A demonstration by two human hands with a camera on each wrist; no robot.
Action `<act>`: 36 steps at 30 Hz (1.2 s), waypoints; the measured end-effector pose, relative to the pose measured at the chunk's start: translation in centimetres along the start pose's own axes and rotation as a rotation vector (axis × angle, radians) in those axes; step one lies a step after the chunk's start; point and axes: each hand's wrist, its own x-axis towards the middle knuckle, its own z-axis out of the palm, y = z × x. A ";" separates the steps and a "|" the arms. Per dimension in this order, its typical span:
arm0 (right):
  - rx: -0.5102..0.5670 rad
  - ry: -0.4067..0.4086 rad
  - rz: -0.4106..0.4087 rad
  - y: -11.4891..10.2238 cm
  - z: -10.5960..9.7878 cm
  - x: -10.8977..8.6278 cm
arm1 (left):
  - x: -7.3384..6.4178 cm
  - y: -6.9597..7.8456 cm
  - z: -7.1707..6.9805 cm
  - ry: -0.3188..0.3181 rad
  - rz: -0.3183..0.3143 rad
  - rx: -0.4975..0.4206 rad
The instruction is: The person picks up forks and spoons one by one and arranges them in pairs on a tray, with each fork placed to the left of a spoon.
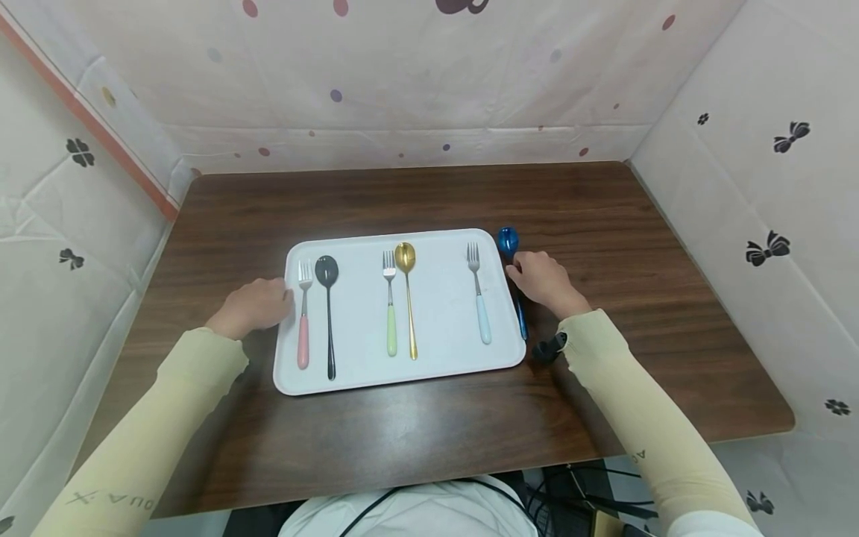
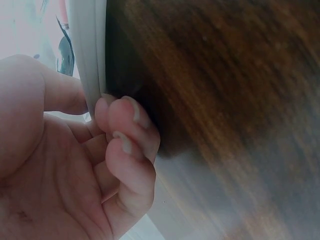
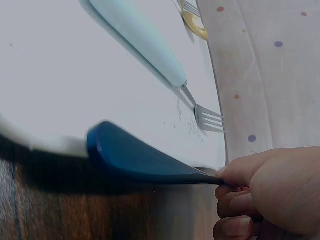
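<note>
At its left edge, a white tray [image 1: 443, 321] is gripped by my left hand [image 1: 255, 307]. The left wrist view shows the thumb inside the tray's rim [image 2: 90, 40] and the curled fingers outside it. Off the right edge, my right hand [image 1: 545, 282] pinches a shiny blue spoon [image 1: 508, 240] by its thin neck. In the right wrist view its wide handle end [image 3: 145, 160] overlaps the tray's edge, above the wood. Nearest to this hand on the tray lies a fork with a light blue handle [image 1: 483, 321].
Left on the tray are a pink-handled fork [image 1: 303, 343] and a dark spoon [image 1: 326, 271]. In its middle lie a green-handled fork [image 1: 391, 332] and a gold spoon [image 1: 406, 257]. Patterned cloth walls [image 1: 403, 74] border the brown wooden table [image 1: 376, 440] at the back and sides.
</note>
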 end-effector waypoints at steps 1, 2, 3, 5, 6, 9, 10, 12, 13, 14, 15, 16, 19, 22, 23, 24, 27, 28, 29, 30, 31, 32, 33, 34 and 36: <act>0.001 -0.004 -0.001 -0.1 0.0 0.0 | 0.0 0.0 0.0 0.000 -0.002 0.001; 0.003 -0.009 -0.002 -0.1 0.1 0.0 | 0.0 0.0 0.0 -0.001 -0.003 0.003; 0.003 -0.012 -0.003 -0.2 0.1 0.1 | 0.0 0.0 0.0 -0.002 -0.004 0.004; -0.001 -0.017 -0.005 -0.3 0.2 0.1 | 0.0 0.0 0.0 -0.004 -0.007 0.004; -0.002 -0.019 -0.007 -0.5 0.2 0.1 | 0.0 0.0 0.0 -0.004 -0.007 0.005; -0.008 -0.024 -0.015 -0.8 0.3 0.1 | 0.1 0.0 0.0 -0.006 -0.008 0.005; -0.010 -0.026 -0.018 -0.9 0.3 0.1 | 0.1 0.0 0.0 -0.007 -0.008 0.005; -0.009 -0.031 -0.024 -1.1 0.4 0.2 | 0.1 0.0 0.0 -0.008 -0.009 0.006; -0.011 -0.032 -0.027 -1.2 0.5 0.2 | 0.2 0.0 0.0 -0.009 -0.009 0.005; -0.009 -0.034 -0.029 -1.3 0.6 0.2 | 0.2 0.0 0.0 -0.010 -0.010 0.005; -0.008 -0.035 -0.032 -1.4 0.7 0.2 | 0.2 0.0 0.0 -0.011 -0.010 0.004; -0.005 -0.035 -0.034 -1.5 0.7 0.2 | 0.2 -0.1 0.0 -0.011 -0.010 0.005; -0.007 -0.034 -0.041 -1.9 1.0 0.2 | 0.3 -0.1 0.0 -0.012 -0.009 0.007; -0.015 -0.033 -0.044 -2.3 1.2 0.2 | 0.3 -0.1 0.0 -0.012 -0.009 0.011; -0.022 -0.032 -0.043 -2.4 1.2 0.2 | 0.3 -0.1 0.0 -0.012 -0.009 0.011; -0.027 -0.031 -0.042 -2.5 1.3 0.2 | 0.4 -0.2 0.0 -0.012 -0.010 0.012; -0.051 -0.033 -0.035 -2.8 1.4 0.2 | 0.4 -0.2 0.1 -0.011 -0.013 0.012; -0.061 -0.032 -0.035 -2.9 1.4 0.2 | 0.5 -0.2 0.1 -0.010 -0.013 0.012; -0.071 -0.032 -0.034 -3.0 1.4 0.2 | 0.5 -0.3 0.1 -0.009 -0.012 0.013; -0.079 -0.032 -0.033 -3.0 1.4 0.2 | 0.5 -0.3 0.1 -0.008 -0.012 0.014; -0.087 -0.033 -0.034 -3.1 1.4 0.2 | 0.6 -0.3 0.1 -0.007 -0.010 0.016; -0.092 -0.033 -0.032 -3.1 1.5 0.2 | 0.6 -0.3 0.2 -0.006 -0.009 0.018; -0.095 -0.033 -0.032 -3.1 1.5 0.2 | 0.6 -0.3 0.1 -0.005 -0.007 0.020; -0.097 -0.034 -0.032 -3.1 1.5 0.2 | 0.6 -0.3 0.1 -0.006 -0.006 0.022; -0.091 -0.037 -0.028 -3.1 1.5 0.2 | 0.6 -0.3 0.1 -0.006 -0.004 0.024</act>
